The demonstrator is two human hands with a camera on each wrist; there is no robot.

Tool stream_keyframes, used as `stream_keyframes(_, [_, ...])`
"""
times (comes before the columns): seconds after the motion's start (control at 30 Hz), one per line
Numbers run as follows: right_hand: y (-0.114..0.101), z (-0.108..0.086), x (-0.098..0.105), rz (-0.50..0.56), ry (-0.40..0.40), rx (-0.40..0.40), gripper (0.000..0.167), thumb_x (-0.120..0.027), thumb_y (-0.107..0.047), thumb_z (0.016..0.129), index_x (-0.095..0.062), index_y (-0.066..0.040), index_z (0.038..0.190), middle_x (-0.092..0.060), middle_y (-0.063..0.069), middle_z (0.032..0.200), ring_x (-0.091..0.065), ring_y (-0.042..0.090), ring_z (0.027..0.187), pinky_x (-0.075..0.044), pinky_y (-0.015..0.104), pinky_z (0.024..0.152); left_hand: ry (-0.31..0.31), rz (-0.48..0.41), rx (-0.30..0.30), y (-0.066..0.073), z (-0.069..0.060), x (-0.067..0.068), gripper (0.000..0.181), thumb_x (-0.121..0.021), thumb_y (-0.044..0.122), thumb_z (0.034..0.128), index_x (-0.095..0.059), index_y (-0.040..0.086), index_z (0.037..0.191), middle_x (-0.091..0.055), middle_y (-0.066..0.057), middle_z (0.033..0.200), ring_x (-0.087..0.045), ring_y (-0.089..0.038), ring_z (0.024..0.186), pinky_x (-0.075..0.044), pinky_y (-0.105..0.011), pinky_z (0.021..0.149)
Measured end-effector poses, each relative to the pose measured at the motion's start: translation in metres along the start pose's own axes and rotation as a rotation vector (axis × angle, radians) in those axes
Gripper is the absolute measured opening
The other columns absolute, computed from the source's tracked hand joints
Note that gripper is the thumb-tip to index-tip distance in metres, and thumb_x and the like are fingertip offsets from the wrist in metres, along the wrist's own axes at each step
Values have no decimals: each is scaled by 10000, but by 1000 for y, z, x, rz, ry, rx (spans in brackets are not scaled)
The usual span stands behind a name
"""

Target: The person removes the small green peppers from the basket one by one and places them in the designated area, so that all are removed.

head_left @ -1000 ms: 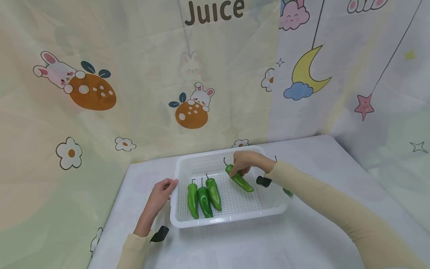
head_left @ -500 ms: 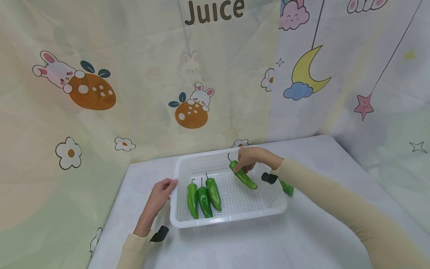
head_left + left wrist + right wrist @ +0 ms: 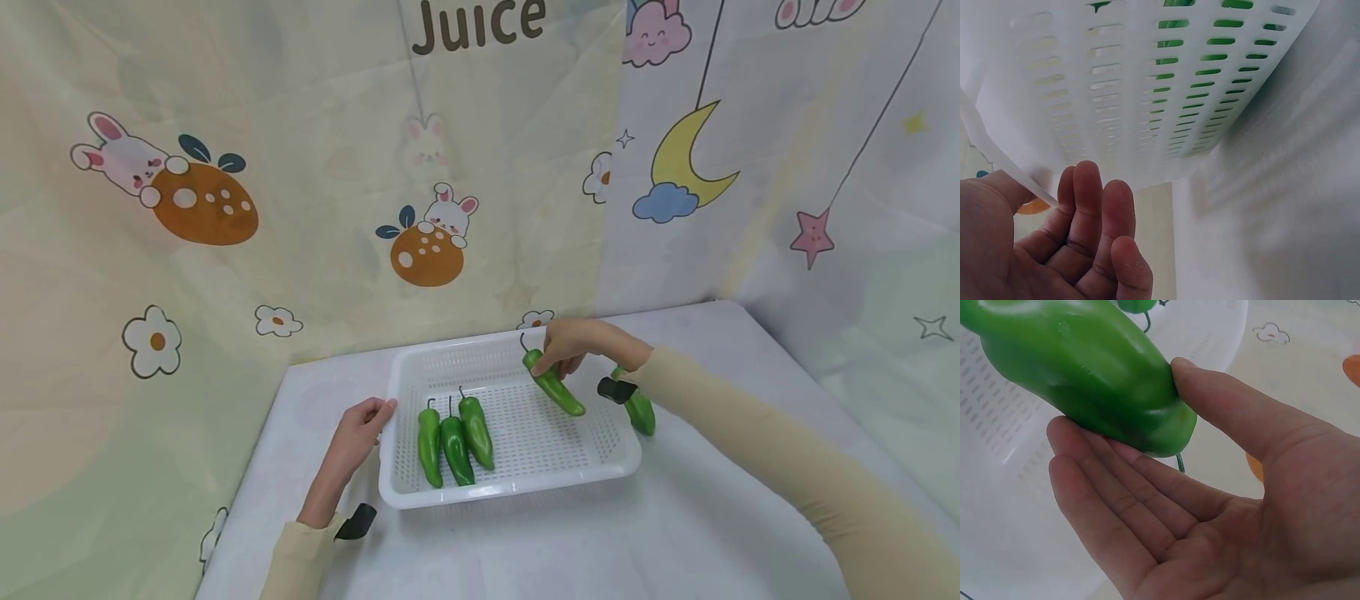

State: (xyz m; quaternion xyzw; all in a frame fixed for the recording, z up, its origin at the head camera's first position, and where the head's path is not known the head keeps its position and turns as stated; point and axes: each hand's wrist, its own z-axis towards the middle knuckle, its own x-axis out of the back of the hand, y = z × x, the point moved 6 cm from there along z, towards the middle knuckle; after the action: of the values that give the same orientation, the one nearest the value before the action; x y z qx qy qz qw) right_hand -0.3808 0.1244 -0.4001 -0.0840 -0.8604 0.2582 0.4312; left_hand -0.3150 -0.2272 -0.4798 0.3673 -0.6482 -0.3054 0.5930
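A white perforated plastic basket (image 3: 517, 486) sits on the table. At its left rim is my left hand (image 3: 356, 433), pinching the edge; in the left wrist view the thumb is over the lip and the other fingers (image 3: 1119, 215) lie outside the wall. Inside, on the left, three green chili peppers (image 3: 456, 450) lie side by side. Over the basket's right half, my right hand (image 3: 588, 337) grips another green chili pepper (image 3: 558, 395) near its stem end, tip slanting down to the right. Up close, thumb and fingers (image 3: 1075, 437) hold that pepper from opposite sides.
Beyond the basket's right rim another green pepper (image 3: 642, 414) lies on the white table (image 3: 525, 550), partly hidden by the right wrist's black camera (image 3: 617, 390). A printed cloth backdrop (image 3: 322, 250) rises right behind the table.
My right hand has moved right and away from me, carrying the pepper. More of the pepper outside the basket shows now. The left hand and basket have stayed put.
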Motion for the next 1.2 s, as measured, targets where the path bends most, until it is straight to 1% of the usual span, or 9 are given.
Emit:
stream_keyframes(0.17, [7,-3,5,-6,9,-2,301,-742,-334,911,-748,-38,963,-771,83,890,-753,241,913,-589,350,842,4,5,-4,-1,1,0,382,-534,399,1040,-657,48,1125,-716,-95,1004,-630,-155,806,-480,-275,706])
stream_keyframes(0.23, [11,-4,7,0,11,-4,305,-742,-342,911,-748,-43,973,-768,72,898,-749,229,910,-587,341,843,4,7,-3,-1,1,0,386,-533,403,1040,-658,48,1127,-716,-95,1005,-629,-156,808,-479,-276,706])
stream_keyframes(0.43, [16,-13,15,39,-2,-10,389,-726,-350,922,-703,-3,1097,-754,93,987,-737,204,925,-580,354,874,0,12,2,0,0,0,390,-528,406,1041,-658,49,1131,-717,-93,1012,-629,-154,816,-479,-274,709])
stream_keyframes(0.57, [20,-17,21,57,1,-14,425,-722,-350,925,-687,17,1136,-746,100,1006,-732,197,926,-579,359,878,-3,9,4,0,-1,1,383,-528,398,1042,-658,49,1132,-713,-92,1010,-625,-155,817,-480,-272,712])
stream_keyframes(0.77, [26,-23,29,52,11,-9,380,-716,-343,932,-728,6,1081,-762,85,957,-735,190,905,-580,372,882,-4,9,4,2,-1,0,385,-528,398,1042,-659,48,1136,-713,-94,1011,-627,-155,816,-481,-275,711])
stream_keyframes(0.93, [30,-29,32,61,3,-10,382,-713,-337,935,-731,11,1093,-761,76,936,-733,203,911,-580,373,880,-2,24,12,1,-1,0,398,-519,416,1043,-658,57,1143,-713,-88,1020,-629,-153,829,-479,-271,720])
stream_keyframes(1.13, [37,-34,36,70,-4,-4,380,-713,-361,932,-737,-8,1068,-754,53,911,-718,153,853,-585,351,859,4,27,7,0,-1,0,388,-518,413,1044,-656,63,1140,-709,-84,1010,-626,-158,834,-479,-270,726])
stream_keyframes(1.2, [40,-36,38,68,1,-2,378,-712,-366,931,-738,-10,1057,-754,50,905,-717,155,850,-587,351,853,3,23,3,0,-1,0,385,-521,411,1043,-657,63,1135,-708,-84,1004,-625,-160,833,-478,-272,726])
